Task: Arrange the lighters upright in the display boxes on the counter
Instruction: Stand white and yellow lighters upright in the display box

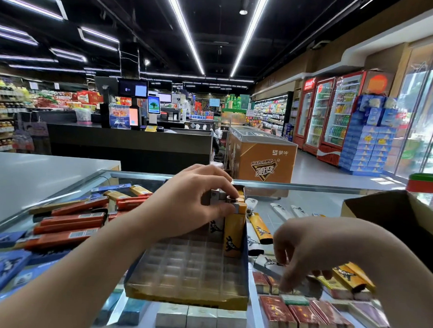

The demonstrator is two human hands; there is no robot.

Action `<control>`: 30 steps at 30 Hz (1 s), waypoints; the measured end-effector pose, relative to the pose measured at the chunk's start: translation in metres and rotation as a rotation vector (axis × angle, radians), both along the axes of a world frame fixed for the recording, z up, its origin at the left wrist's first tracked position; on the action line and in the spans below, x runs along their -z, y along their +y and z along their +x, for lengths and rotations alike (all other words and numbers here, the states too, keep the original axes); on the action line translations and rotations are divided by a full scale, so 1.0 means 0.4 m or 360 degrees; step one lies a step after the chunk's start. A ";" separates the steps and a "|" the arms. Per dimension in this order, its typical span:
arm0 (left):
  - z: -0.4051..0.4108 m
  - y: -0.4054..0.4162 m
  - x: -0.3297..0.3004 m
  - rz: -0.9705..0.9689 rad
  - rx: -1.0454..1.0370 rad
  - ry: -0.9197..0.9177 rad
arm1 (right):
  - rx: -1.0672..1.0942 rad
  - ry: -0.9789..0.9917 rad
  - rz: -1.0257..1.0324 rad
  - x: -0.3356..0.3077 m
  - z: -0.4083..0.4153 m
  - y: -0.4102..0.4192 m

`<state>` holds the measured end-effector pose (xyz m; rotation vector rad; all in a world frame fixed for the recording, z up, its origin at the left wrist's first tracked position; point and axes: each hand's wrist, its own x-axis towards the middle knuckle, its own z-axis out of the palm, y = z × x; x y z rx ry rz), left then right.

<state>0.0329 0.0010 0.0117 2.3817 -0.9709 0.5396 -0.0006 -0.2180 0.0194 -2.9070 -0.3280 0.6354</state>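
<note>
Display box (187, 272): open yellow-and-blue carton on the glass worktop, its gridded clear insert mostly vacant.
Standing lighters (233, 233): a few yellow and white ones with a black animal print, upright in the box's far right corner.
Lighter being placed (230, 199): metal top showing, pinched at the head above that corner; its colour is hard to make out.
Loose yellow and white lighters (261, 229): lying flat just right of the box, more (350, 276) near the front right.
Orange and blue lighters (72, 221): heaped flat, left of the box.
</note>
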 end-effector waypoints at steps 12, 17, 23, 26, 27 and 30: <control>0.003 0.008 -0.008 0.0402 -0.0432 0.0280 | 0.0301 -0.0710 0.0748 0.013 0.059 -0.014; 0.006 0.012 -0.017 0.0431 -0.0420 0.0333 | 0.0382 -0.0984 0.0857 0.061 0.098 0.026; 0.003 0.006 -0.017 0.0442 -0.0409 0.0320 | 0.0273 -0.0751 0.0291 0.100 0.133 0.093; 0.004 0.007 -0.019 0.0435 -0.0404 0.0326 | 0.0298 -0.0587 0.0279 0.088 0.143 0.099; 0.003 0.008 -0.019 0.0427 -0.0399 0.0335 | 0.0333 -0.0525 0.0299 0.083 0.148 0.095; 0.003 0.008 -0.017 0.0408 -0.0380 0.0339 | 0.0488 -0.0403 0.0383 0.080 0.156 0.087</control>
